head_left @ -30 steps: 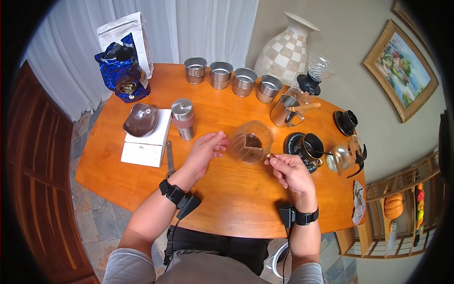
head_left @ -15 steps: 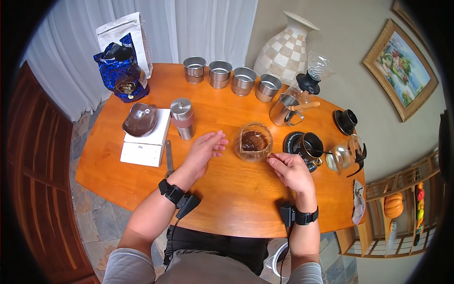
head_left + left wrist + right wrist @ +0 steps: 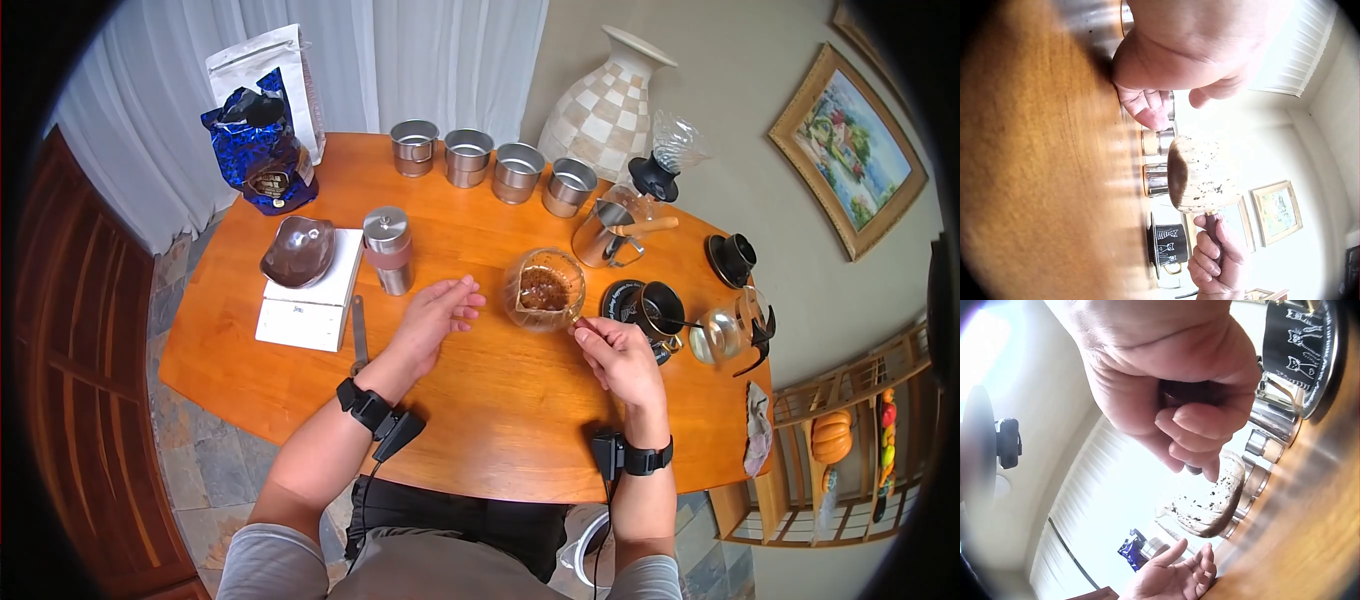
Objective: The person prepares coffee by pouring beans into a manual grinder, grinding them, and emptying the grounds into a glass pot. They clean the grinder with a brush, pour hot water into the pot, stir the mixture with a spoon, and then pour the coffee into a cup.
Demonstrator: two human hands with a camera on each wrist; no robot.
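My right hand (image 3: 622,358) grips the dark handle (image 3: 1212,229) of a rounded glass coffee pot (image 3: 546,291). Brown liquid lies in the bottom of the pot, and dark coffee grounds stick to its glass wall, plain to see in the left wrist view. The pot is held up over the table. To its left, my left hand (image 3: 436,322) hovers with loosely bent fingers and holds nothing, a small gap from the glass. Right of the pot is a black cup (image 3: 660,307) with cat drawings, standing on its saucer (image 3: 620,303) with a dark spoon handle sticking out.
A steel grinder (image 3: 388,252) stands beside a white scale (image 3: 300,322) bearing a brown dish (image 3: 298,252). Several steel cups (image 3: 467,160) line the back edge. A steel pitcher (image 3: 600,240), a glass server (image 3: 718,335) and a black cup (image 3: 738,255) are on the right.
The pot swings from lower left to upper right, and the liquid and grounds inside swirl and shift. My right hand shifts slightly right with it. My left hand stays nearly still.
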